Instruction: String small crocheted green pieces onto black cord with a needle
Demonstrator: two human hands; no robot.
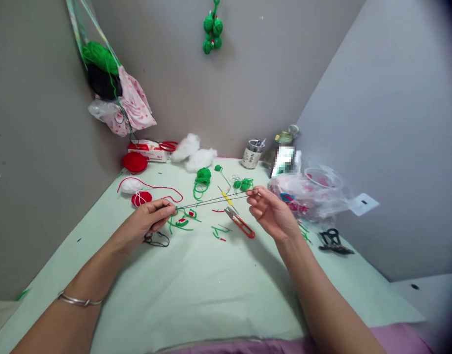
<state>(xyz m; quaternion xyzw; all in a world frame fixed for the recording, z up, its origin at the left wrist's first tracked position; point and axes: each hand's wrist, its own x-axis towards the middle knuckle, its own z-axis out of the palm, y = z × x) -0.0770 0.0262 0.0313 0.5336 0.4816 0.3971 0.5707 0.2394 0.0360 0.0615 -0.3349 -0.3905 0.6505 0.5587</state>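
Note:
A dark thread runs taut and doubled between my two hands above the table. My left hand pinches its left end, close to a bit of green yarn at the fingertips. At the other end, my right hand grips the thread between thumb and forefinger. Under the thread lie small green and red crocheted pieces with loose tails. Orange-handled thread snips and a yellow crochet hook rest between the hands. A loop of black cord lies below my left hand.
White stuffing, a green yarn ball and red yarn sit toward the back. A pen cup and a plastic bag stand right. A black claw clip lies at the right edge.

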